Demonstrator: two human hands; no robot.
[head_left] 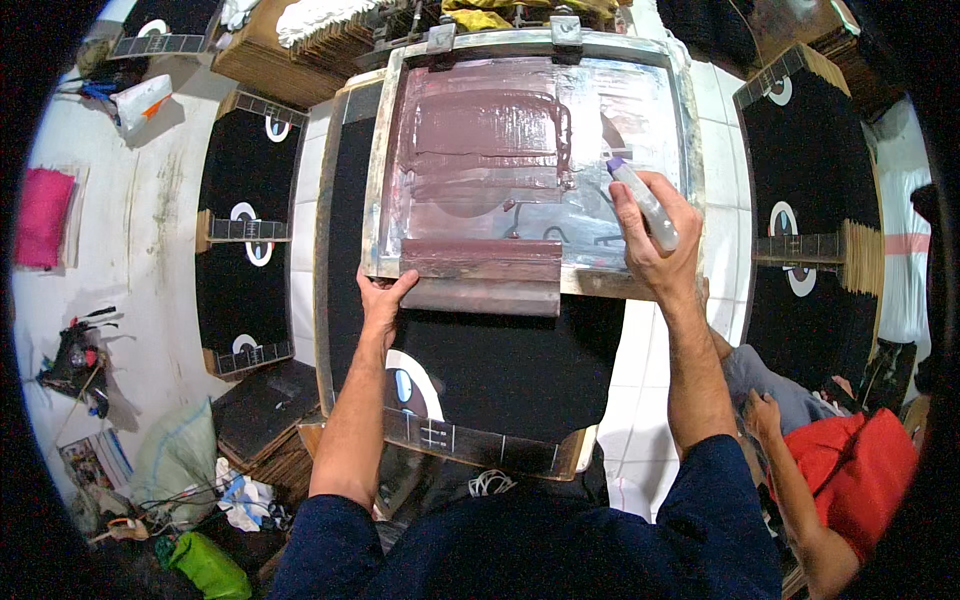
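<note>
Navy shirt (570,550) and sleeves fill the lower edge, and both forearms reach away from it to a screen frame (381,165) over a black fabric panel (500,365). Left hand (381,305) has its thumb and fingers parted around the frame's near left corner, pinching it, the thumb close by the left end of the squeegee (482,294); whether they touch is hard to tell. That squeegee lies along the near rail, its long axis running left to right, so the left hand is much the nearer to it. Right hand (664,232) pinches a pale purple-tipped tool (652,209) between thumb and fingers, above the right part of the mesh (645,90). The tool slants from the palm up and leftward, its tip away from the body and toward the mesh, with the reddish-brown ink (482,125) lying farther left of those fingers; contact between tip and mesh can't be made out
</note>
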